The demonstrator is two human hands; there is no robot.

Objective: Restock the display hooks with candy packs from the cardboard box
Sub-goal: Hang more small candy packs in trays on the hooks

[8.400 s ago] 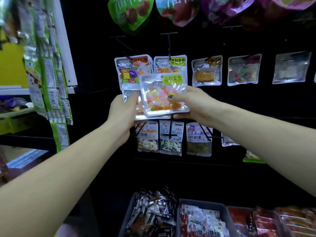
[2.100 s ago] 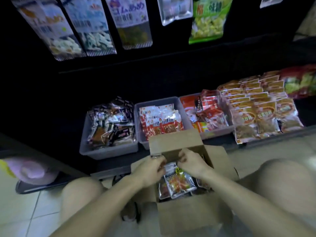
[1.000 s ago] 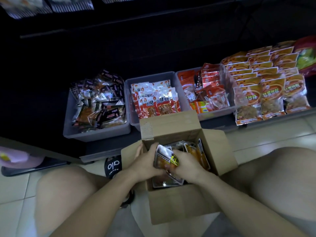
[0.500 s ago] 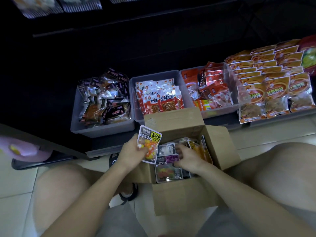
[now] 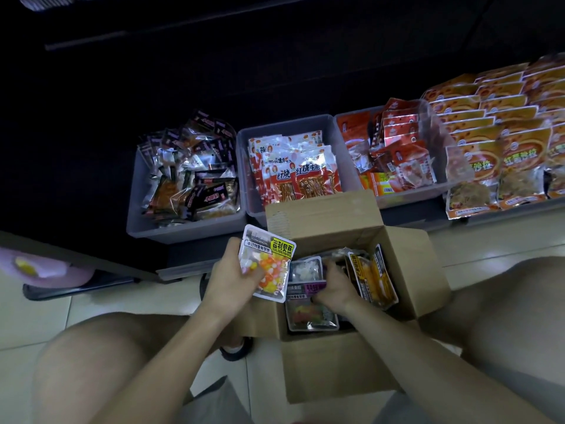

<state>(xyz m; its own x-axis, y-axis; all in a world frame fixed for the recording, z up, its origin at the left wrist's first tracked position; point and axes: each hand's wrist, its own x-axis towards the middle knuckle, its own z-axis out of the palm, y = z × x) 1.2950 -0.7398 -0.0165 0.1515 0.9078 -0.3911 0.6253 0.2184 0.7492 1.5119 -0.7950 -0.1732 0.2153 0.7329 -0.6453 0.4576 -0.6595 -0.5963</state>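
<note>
From the head camera, an open cardboard box [image 5: 342, 362] sits on the tiled floor [image 5: 27, 319] between the person's bare knees. The left hand [image 5: 232, 280] is just left of the box, above its left edge. It grips a candy pack [image 5: 269, 264] with a yellow label and round orange, yellow and pink sweets inside; the thumb lies across the front of the pack.

The right hand [image 5: 333, 286] is down inside the box, with its fingers curled among the packs there. It touches a pack with a purple label [image 5: 305, 289], but I cannot tell if it is really gripping anything. A pack with orange pieces [image 5: 371, 278] stands on its edge just to the right of this hand, near the right wall of the box.

Behind the box sit three grey bins in a row: one with dark snack packs [image 5: 189, 175], one with red and white packs [image 5: 293, 172], and one with red packs [image 5: 394, 151]. Orange bags [image 5: 501, 142] lie in rows on the far right.
</note>
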